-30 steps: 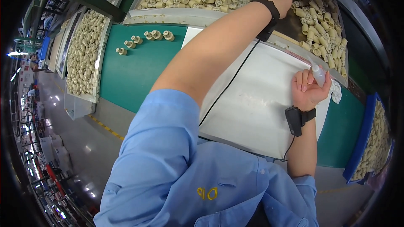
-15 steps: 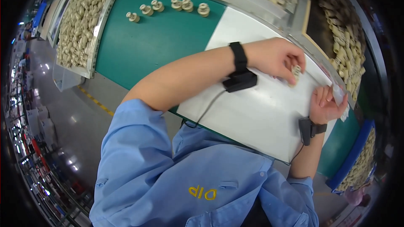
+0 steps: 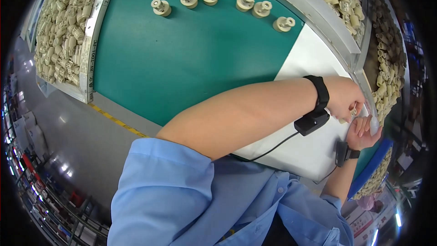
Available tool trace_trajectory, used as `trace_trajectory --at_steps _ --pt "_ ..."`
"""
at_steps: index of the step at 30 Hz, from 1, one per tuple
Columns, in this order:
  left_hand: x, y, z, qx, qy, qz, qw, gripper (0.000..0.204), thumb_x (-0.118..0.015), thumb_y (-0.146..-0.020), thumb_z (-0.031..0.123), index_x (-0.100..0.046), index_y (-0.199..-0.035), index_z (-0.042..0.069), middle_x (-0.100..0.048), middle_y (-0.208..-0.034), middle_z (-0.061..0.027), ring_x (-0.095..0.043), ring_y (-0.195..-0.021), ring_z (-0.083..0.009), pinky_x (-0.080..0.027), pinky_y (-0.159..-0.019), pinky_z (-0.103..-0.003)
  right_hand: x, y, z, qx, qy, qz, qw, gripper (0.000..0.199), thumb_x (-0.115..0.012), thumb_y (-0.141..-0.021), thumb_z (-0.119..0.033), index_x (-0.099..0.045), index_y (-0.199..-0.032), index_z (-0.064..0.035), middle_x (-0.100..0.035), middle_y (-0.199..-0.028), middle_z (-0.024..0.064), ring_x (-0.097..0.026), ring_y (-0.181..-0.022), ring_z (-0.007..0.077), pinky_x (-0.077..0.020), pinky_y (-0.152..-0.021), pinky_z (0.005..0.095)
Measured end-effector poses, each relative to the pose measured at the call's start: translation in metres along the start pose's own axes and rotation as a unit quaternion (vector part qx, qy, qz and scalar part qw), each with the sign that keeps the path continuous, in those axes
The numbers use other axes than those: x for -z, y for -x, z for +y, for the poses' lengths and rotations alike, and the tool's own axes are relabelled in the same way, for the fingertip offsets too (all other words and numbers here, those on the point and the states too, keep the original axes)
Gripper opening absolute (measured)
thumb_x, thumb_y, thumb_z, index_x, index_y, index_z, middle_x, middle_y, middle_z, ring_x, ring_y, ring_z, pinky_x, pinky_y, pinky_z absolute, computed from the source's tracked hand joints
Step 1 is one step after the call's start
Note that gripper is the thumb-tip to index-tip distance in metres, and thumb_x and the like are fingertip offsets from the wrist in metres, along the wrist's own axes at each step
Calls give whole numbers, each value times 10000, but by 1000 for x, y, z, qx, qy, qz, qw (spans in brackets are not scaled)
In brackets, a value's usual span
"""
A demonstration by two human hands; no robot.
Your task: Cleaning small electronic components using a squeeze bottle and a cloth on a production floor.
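While left hand [image 3: 348, 98] pinching perhaps one small part [image 3: 353, 109], right hand [image 3: 362, 132] open beside; six cream fittings [image 3: 246, 2] apart.

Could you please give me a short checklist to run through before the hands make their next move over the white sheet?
1. Left hand grips a small cream part: ok.
2. Right hand is open beside it, fingers free: ok.
3. How the part sits in the fingers: cannot tell, mostly hidden.
4. White sheet lies flat on the green mat: ok.
5. Six cream parts stand in a row on the mat, apart from the hands: ok.
6. Wristband cable trails under the left forearm, not snagged: ok.
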State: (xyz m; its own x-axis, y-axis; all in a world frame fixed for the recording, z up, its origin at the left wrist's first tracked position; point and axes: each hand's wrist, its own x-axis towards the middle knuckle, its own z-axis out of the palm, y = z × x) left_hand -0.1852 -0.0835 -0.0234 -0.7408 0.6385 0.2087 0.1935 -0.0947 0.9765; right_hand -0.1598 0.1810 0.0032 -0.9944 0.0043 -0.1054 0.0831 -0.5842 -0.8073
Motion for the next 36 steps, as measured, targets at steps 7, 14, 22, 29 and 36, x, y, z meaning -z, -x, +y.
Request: trace_trajectory --at_steps 7,14,22,29,36 --pt "1 -3 -2 -11 -13 -6 1000 272 -818 -763 143 -762 -1027 107 -739 -845 -35 -731 -760 -191 -568 -683 -361 36 -10 -15 -36 -2 -36 999 454 -625 -970 -408 -486 -924 21 -380 -570 -11 -327 -393 90 -315 -450 230" --pt "6 3 2 -18 -11 -24 999 249 -822 -770 124 -773 -1014 116 -757 -835 -24 -745 -709 -182 -582 -675 -337 43 -11 -12 -41 -18 -62 997 395 -554 -1022 -358 -594 -1080 32 -431 -596 12 -328 -348 97 -285 -390 212" --pt "11 10 10 37 132 8 991 206 -700 -860 33 -736 -1063 40 -748 -935 -115 -722 -653 -185 -573 -556 -304 26 -9 -5 -32 -90 -51 994 491 -579 -1002 -414 -552 -1063 72 -385 -516 -26 -316 -341 81 -315 -428 216" --pt "-2 -5 7 84 169 35 981 140 -685 -914 33 -663 -1039 -26 -754 -907 -150 -751 -733 -179 -612 -572 -289 -7 0 1 3 -105 34 994 469 -551 -1019 -436 -589 -917 21 -367 -513 -25 -310 -366 92 -278 -424 248" --pt "-16 23 22 70 -95 155 981 137 -757 -899 60 -675 -999 13 -759 -878 -106 -735 -722 -167 -585 -629 -294 -33 -13 7 -11 -78 123 989 559 -527 -1008 -500 -480 -628 -93 -395 -536 2 -320 -417 130 -309 -451 287"
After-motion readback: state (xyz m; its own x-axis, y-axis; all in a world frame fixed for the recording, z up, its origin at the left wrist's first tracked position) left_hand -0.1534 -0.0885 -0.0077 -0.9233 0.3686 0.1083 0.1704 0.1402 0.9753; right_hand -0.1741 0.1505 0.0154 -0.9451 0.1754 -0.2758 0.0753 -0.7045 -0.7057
